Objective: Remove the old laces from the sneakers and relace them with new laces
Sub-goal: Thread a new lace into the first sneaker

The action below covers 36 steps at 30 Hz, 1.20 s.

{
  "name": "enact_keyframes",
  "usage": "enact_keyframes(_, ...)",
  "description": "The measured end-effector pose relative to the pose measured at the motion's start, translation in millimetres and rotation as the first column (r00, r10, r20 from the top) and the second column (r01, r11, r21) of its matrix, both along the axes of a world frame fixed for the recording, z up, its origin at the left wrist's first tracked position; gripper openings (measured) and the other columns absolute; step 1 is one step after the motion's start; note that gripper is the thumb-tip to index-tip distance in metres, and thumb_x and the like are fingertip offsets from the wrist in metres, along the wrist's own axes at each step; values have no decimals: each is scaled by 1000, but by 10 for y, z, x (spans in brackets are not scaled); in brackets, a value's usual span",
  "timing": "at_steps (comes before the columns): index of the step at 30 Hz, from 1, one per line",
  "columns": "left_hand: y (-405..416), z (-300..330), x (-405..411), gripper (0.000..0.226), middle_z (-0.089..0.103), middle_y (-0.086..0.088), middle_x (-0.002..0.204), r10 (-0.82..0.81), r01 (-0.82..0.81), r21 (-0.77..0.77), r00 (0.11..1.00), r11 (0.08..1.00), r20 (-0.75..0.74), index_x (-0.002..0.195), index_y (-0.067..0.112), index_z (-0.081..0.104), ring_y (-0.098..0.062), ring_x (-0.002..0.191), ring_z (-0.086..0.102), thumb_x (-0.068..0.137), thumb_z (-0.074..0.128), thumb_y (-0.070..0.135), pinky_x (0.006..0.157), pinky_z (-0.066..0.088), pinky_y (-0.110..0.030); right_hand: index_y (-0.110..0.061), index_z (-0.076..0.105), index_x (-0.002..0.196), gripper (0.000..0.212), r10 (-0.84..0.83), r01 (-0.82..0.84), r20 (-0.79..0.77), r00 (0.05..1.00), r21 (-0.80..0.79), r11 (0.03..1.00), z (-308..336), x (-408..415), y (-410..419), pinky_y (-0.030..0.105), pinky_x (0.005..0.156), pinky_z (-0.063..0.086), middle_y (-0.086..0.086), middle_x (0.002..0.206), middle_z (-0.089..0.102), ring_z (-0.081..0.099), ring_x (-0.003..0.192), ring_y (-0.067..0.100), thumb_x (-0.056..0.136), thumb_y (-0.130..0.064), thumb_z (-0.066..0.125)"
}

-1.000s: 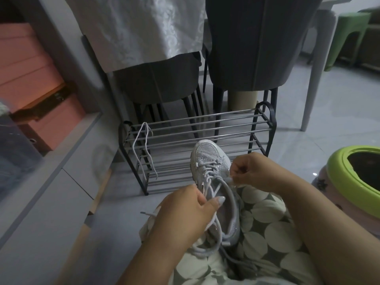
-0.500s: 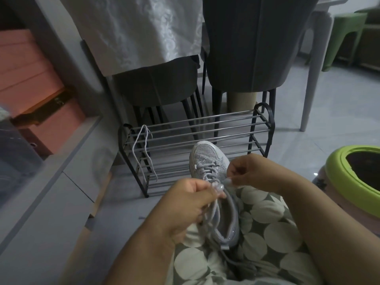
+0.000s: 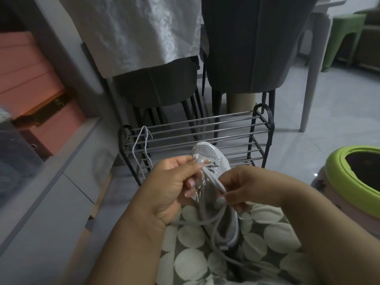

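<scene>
A grey mesh sneaker (image 3: pixel 213 159) lies on the person's lap, toe pointing away toward a low metal shoe rack (image 3: pixel 205 136), resting on fabric printed with pale circles (image 3: pixel 246 243). The left hand (image 3: pixel 170 190) is raised over the forward part of the shoe, thumb and forefinger pinching a grey lace (image 3: pixel 213 182) near the eyelets, the other fingers curled in toward the palm. The right hand (image 3: pixel 244 188) sits just beside it on the other side of the shoe, fingers curled and pinching the same lace lower down, so the cord runs taut between the two hands. Loose lengths of lace trail down across the lap. A second, white lace (image 3: pixel 141 145) hangs over the left end of the rack. To the right stands a green-rimmed tub (image 3: pixel 337 171); two dark chairs (image 3: pixel 246 48) stand behind the rack.
</scene>
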<state>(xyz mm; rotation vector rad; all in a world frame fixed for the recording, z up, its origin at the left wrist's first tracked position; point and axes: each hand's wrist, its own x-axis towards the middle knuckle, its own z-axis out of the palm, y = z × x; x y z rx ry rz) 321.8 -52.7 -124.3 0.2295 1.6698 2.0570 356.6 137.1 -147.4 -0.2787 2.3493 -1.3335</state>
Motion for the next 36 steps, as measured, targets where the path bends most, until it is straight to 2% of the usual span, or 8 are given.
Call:
enact_keyframes(4, -88, -46, -57, 12, 51, 1, 57, 62, -63, -28, 997, 998, -41, 87, -1, 67, -3, 44, 38, 81, 62, 8, 37, 28, -13, -9, 67, 79, 8, -84, 82, 39, 996, 58, 995, 61, -5, 269, 19, 56, 49, 4, 64, 66, 60, 59, 17, 83, -16, 69)
enact_keyframes(8, -158, -150, -91, 12, 60, 1, 64, 50, -118, -239, 961, 964, -271, 87, 10, 72, -10, 57, 53, 90, 60, 12, 54, 47, -20, -1, 65, 75, 7, -229, 267, 146, 962, -361, 893, 62, -50, 332, 21, 56, 54, 13, 66, 66, 64, 58, 18, 74, -9, 66)
enact_keyframes(11, -170, -192, -43, 11, 69, -2, 69, -108, -89, -407, 893, 909, -437, 85, 18, 72, -16, 64, 63, 89, 64, 12, 64, 56, -28, -3, 69, 74, 6, -205, 302, 224, 953, -627, 718, 48, -81, 279, 22, 55, 55, 16, 68, 64, 64, 59, 19, 71, -9, 68)
enact_keyframes(17, -101, -422, 51, 4, 71, 0, 75, -432, -1, -731, 806, 682, -404, 85, 15, 70, -7, 67, 68, 86, 66, 16, 73, 58, -38, 3, 57, 94, 24, -358, 371, 175, 917, -704, 606, -52, -106, 79, 25, 50, 56, 17, 66, 63, 64, 53, 21, 71, 4, 62)
enact_keyframes(25, -31, -620, 75, 24, 70, 10, 89, -487, -142, -850, 767, 507, -418, 98, 52, 55, -12, 85, 67, 77, 62, 43, 80, 55, -34, -18, 78, 85, 19, -219, 212, -209, 953, -58, 976, -128, -58, -2, 22, 69, 57, 0, 77, 74, 71, 68, 11, 78, -2, 73)
enact_keyframes(29, -42, -535, 44, 17, 70, 8, 87, -531, -112, -865, 749, 490, -397, 99, 30, 74, -8, 82, 63, 84, 68, 35, 76, 49, -23, -29, 78, 86, 22, 51, 103, -490, 870, 282, 954, -169, -69, -6, 9, 69, 48, -16, 83, 70, 64, 75, -3, 76, -10, 76)
enact_keyframes(33, -93, -523, 0, 24, 53, 10, 55, -511, -82, -836, 758, 542, -406, 67, 20, 65, 1, 50, 50, 89, 63, 30, 56, 45, -23, -24, 78, 81, 19, 117, 51, -551, 826, 281, 958, -243, -109, -18, 4, 69, 40, -17, 86, 64, 58, 79, -5, 71, -8, 79)
enact_keyframes(36, -85, -556, -30, 16, 56, 8, 53, -426, -160, -795, 774, 584, -469, 72, 17, 67, -4, 51, 55, 86, 67, 25, 54, 48, -27, -27, 77, 77, 17, 87, 113, -560, 824, 312, 943, -297, -160, -17, 7, 63, 38, -22, 83, 48, 53, 77, 0, 69, -12, 82)
